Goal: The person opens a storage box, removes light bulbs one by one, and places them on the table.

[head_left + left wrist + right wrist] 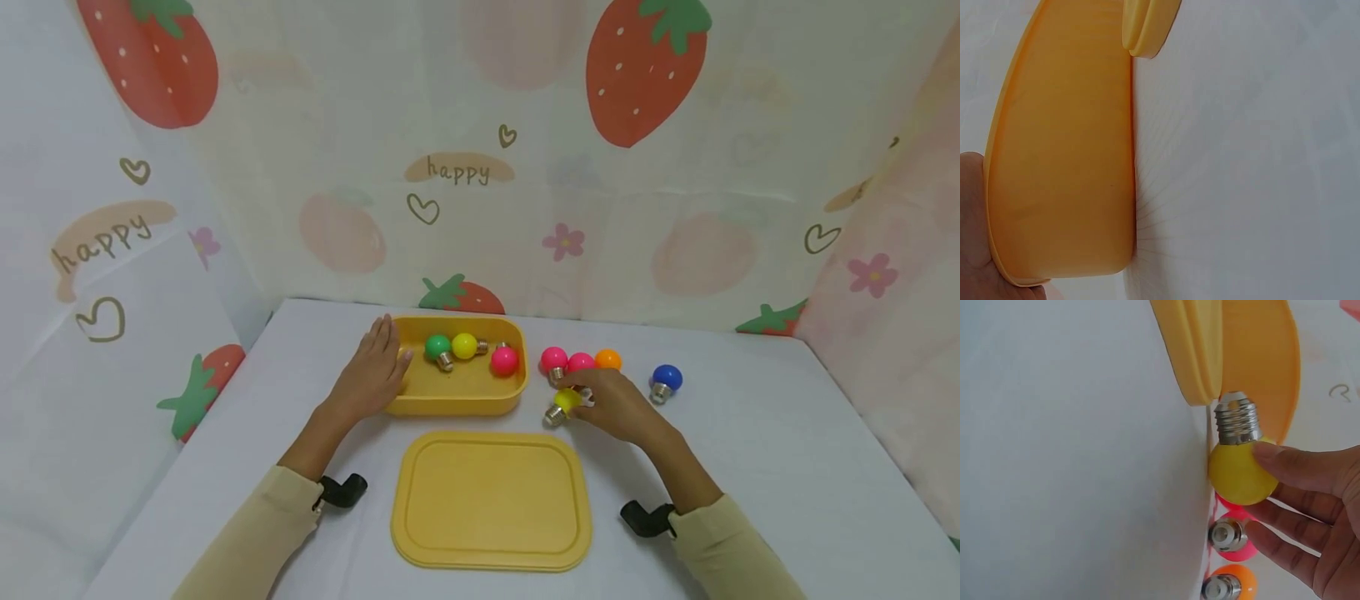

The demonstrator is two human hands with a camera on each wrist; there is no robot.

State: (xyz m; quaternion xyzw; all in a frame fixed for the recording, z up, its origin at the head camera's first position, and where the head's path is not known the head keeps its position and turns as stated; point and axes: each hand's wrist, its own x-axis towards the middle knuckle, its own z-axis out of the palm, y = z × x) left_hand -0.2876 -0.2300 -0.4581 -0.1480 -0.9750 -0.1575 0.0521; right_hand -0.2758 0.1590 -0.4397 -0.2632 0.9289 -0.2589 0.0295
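Observation:
My right hand [611, 404] pinches a yellow light bulb [1242, 472] by its round globe, thumb on the near side and fingers behind; its silver screw base points away from the palm. In the head view that bulb is just right of the yellow box [453, 406]. My left hand [372, 367] lies along the box's left end, fingers straight, thumb over the rim. Inside the box are a green bulb [437, 347], another yellow bulb [464, 346] and a pink bulb [505, 361]. Close by my right fingers lie two pink bulbs [553, 359] and an orange bulb [608, 359].
A blue bulb [667, 380] lies apart on the right of the white-covered table [780, 467]. The flat yellow lid [491, 500] lies in front of the box. Behind the table hangs a strawberry-print cloth [360, 108].

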